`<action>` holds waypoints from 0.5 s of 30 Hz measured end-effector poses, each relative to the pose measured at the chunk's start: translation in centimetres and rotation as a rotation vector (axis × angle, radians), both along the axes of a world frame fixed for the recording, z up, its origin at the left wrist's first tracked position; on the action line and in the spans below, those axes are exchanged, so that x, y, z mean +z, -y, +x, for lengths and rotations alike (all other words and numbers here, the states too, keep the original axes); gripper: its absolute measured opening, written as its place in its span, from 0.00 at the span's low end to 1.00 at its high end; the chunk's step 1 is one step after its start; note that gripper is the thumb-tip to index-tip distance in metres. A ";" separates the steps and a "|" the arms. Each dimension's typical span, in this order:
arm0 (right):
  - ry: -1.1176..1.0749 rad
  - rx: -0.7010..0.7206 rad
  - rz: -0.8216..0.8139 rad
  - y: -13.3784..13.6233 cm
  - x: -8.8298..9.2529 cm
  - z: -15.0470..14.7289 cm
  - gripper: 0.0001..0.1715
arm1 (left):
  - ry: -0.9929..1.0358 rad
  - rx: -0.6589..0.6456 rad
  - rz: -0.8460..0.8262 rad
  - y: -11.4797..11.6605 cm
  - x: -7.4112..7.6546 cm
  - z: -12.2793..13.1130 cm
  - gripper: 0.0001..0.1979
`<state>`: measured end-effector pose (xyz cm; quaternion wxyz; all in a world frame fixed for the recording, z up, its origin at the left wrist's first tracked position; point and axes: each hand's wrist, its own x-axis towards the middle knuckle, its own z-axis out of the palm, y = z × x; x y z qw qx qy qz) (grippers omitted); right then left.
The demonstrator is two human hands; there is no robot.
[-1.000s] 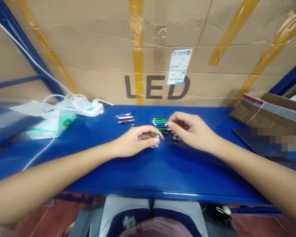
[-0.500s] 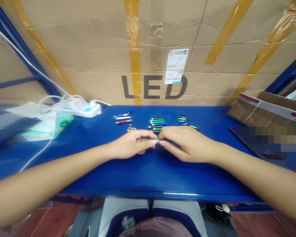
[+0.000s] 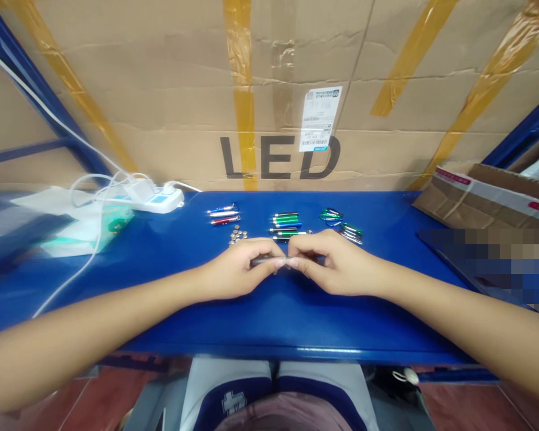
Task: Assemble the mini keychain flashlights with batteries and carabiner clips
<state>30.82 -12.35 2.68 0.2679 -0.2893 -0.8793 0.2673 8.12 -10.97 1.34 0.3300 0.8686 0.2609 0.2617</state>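
Observation:
My left hand is closed round a slim grey tube that lies level between thumb and fingers. From the other side my right hand pinches at the tube's right end, the fingertips of both hands meeting there. Whatever sits between those fingertips is mostly covered. Just beyond my left hand lie several small silvery discs, like button cells. Past the fingertips rests a row of green, blue and black metal tubes. Beyond my right hand are green metal clips and more slim green and silver pieces.
Blue, white and red pen-like tubes lie at the back of the blue table. A white power strip with cables and a green-white tissue pack stand left. An open carton is right; a large cardboard box backs the table.
The grey tube now shows along my left thumb, where before only a small shiny bit showed between the fingertips. My right wrist has shifted slightly left, uncovering more of the green and silver pieces.

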 end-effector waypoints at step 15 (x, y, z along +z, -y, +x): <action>-0.427 -0.037 -1.104 -0.6 -0.8 -0.9 0.21 | -0.116 0.027 0.472 0.3 0.1 -0.3 0.12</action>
